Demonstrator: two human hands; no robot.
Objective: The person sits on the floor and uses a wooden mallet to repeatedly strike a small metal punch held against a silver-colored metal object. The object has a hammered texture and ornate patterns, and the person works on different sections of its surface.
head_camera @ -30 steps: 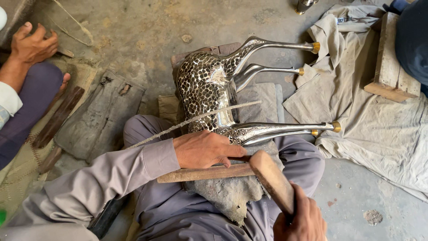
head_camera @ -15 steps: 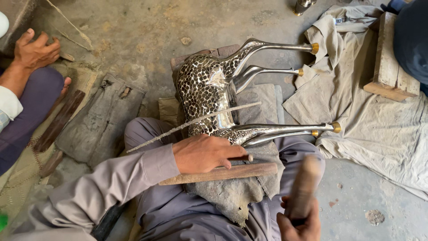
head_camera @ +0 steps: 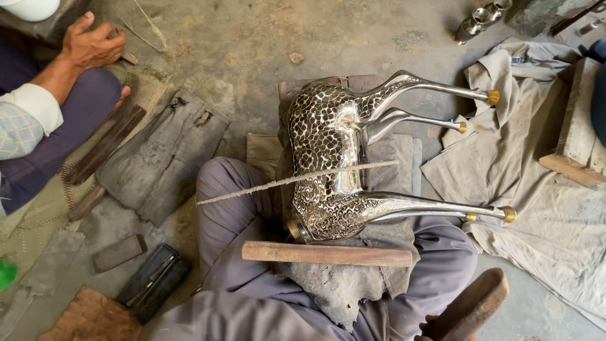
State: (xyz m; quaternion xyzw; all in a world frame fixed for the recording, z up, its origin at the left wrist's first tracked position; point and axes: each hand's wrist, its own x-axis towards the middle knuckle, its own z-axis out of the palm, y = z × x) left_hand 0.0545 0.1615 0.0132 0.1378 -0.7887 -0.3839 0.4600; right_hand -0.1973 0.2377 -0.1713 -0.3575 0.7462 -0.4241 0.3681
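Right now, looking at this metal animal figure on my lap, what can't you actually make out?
Head view only:
- Left hand: not in view, out of frame.
- Right hand: cut by the bottom edge; only a sliver shows beside the wooden mallet, so its grip is unclear.
- Metal animal figure: its neck end is hidden behind the wooden bar.
- Small metal fittings: too small to identify.

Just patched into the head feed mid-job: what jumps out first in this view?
The shiny metal animal body with a mosaic pattern lies on its side on cloth over the person's lap, its four gold-tipped legs pointing right. A thin rough rod lies across it, and a wooden stick lies just below its open neck end. At the bottom right edge, the right hand holds a wooden mallet; a co-worker's hand rests at the top left.
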